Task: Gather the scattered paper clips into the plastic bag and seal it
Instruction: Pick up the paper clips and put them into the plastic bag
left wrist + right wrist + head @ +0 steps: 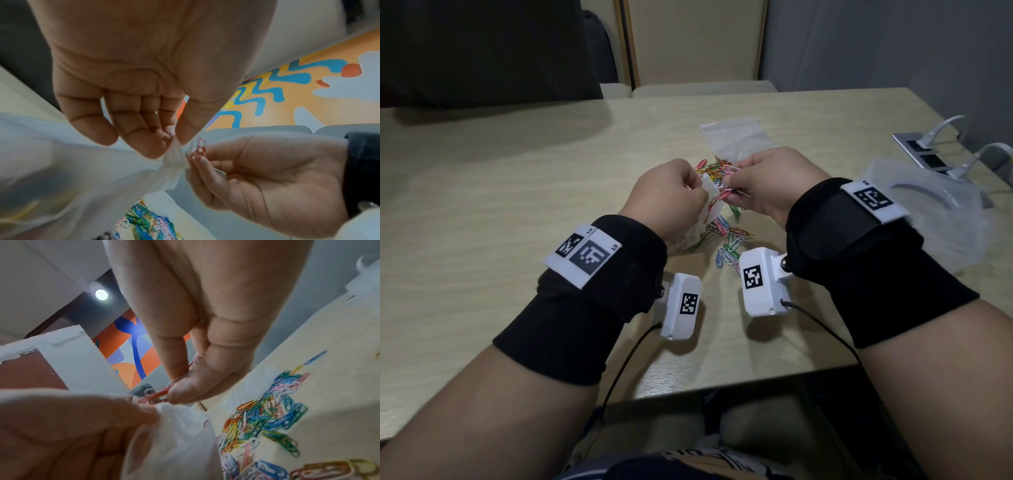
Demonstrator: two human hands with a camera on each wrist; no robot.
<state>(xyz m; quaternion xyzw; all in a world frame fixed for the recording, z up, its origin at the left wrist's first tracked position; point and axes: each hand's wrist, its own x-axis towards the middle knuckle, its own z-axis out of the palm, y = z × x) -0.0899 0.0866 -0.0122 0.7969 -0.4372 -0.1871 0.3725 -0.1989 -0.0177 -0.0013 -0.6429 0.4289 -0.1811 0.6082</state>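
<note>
My left hand (671,195) pinches the gathered rim of a clear plastic bag (707,209) between thumb and fingers; the same bag (82,170) hangs down in the left wrist view, with a few clips inside. My right hand (760,185) pinches a few paper clips (158,395), red and pale, right at the bag's mouth (176,423); the held clips (198,148) also show beside the bag's rim. A loose heap of coloured paper clips (722,236) lies on the table (517,192) under and beyond both hands, and this pile (265,415) spreads wide in the right wrist view.
A second clear zip bag (736,138) lies flat just beyond the hands. At the right edge sit a crumpled plastic wrap (928,205) and a power socket panel (924,150) with white cables. The table's near edge (722,380) runs below my wrists.
</note>
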